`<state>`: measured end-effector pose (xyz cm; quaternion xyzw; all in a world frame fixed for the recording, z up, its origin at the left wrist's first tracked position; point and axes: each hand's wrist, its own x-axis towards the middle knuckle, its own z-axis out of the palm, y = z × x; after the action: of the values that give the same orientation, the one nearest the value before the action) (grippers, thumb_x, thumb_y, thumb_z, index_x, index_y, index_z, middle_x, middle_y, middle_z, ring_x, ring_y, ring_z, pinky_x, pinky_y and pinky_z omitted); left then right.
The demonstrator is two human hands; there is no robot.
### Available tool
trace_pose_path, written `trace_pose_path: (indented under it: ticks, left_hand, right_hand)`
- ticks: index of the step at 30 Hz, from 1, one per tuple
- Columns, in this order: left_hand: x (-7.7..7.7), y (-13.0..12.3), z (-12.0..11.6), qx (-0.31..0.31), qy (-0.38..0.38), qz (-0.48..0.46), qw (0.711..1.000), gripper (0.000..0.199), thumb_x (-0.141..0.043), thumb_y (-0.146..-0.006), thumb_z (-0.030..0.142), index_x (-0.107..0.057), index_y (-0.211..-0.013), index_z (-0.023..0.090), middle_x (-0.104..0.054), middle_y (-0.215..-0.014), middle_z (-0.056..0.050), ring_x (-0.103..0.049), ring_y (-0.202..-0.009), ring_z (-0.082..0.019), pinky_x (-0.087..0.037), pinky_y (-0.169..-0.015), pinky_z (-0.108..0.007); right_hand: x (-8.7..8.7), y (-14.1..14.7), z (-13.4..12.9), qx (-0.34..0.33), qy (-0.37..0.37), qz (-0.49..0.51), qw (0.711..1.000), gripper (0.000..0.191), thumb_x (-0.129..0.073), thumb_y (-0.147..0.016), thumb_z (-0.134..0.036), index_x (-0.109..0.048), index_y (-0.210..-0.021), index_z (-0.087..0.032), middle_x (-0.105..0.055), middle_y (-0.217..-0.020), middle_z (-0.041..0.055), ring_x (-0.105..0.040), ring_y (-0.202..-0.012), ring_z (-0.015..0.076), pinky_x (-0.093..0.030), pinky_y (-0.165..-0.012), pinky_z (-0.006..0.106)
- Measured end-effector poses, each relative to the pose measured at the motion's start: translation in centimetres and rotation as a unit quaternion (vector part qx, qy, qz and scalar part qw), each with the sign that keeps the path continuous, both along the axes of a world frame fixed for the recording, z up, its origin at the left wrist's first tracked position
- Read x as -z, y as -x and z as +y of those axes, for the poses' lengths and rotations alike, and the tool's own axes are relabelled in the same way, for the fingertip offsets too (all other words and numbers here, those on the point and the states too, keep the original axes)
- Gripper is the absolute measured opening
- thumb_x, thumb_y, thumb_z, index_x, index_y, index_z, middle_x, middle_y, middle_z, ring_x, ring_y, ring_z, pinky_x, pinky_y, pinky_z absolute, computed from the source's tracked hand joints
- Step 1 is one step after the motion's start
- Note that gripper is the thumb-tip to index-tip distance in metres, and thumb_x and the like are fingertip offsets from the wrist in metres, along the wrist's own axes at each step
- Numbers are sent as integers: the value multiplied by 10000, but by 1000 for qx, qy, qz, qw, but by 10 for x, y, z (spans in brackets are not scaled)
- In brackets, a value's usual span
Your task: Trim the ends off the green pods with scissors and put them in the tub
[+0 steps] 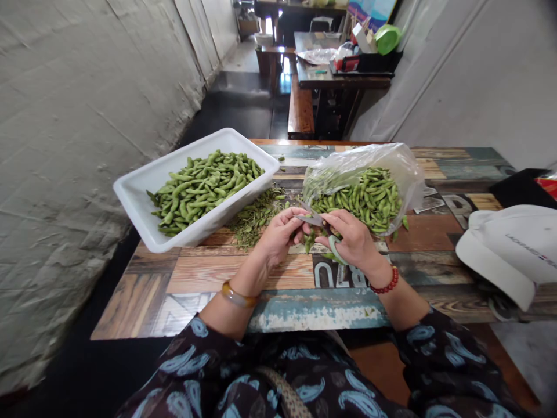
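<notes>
My right hand (353,239) is closed round the handles of a pair of scissors (336,248), whose blades point left at the fingers of my other hand. My left hand (284,233) pinches a green edamame pod (308,240), partly covered by the fingertips. A white plastic tub (150,231) full of edamame pods (204,188) stands at the left. Between it and my hands lies a heap of trimmed stems and scraps (253,219). Just beyond my right hand, a clear plastic bag (402,168) lies open with more pods (374,200) in it.
Everything rests on a table of patchwork planks (270,273). A white cap (507,244) sits at its right edge, near a dark object (522,188). A rough wall (87,116) runs along the left. Behind are a bench (301,107) and another table (322,81) with a loaded tray.
</notes>
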<state>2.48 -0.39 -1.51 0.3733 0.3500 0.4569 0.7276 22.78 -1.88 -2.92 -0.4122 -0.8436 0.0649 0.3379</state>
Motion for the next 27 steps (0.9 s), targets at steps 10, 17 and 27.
trace_pose_path:
  ticks: [10, 17, 27]
  left_hand:
    - [6, 1, -1, 25, -67, 90, 993, 328, -747, -765, 446, -717, -889, 144, -527, -584, 34, -358, -489, -51, -242, -472, -197]
    - [7, 5, 2, -13, -157, 178, 971, 251, -711, -790, 394, -747, -881, 164, -721, -883, -53, -610, -804, -158, -465, -757, -263]
    - [3, 3, -2, 12, -120, 165, 979, 235, -667, -802, 378, -662, -743, 151, -530, -609, 23, -399, -549, -77, -311, -525, -212]
  right_hand:
    - [-4, 0, -1, 12, 1, -20, 1000, 419, -688, -861, -309, -582, -1253, -206, -643, -1025, 104, -614, -930, 264, -540, -801, 393]
    - [-5, -1, -2, 4, 28, -10, 1000, 422, -698, -853, -325, -586, -1250, -236, -644, -1051, 95, -619, -954, 263, -536, -824, 395]
    - [-5, 0, -3, -46, 45, 26, 998, 393, -647, -893, -393, -592, -1234, -204, -651, -1016, 109, -628, -926, 250, -551, -811, 397]
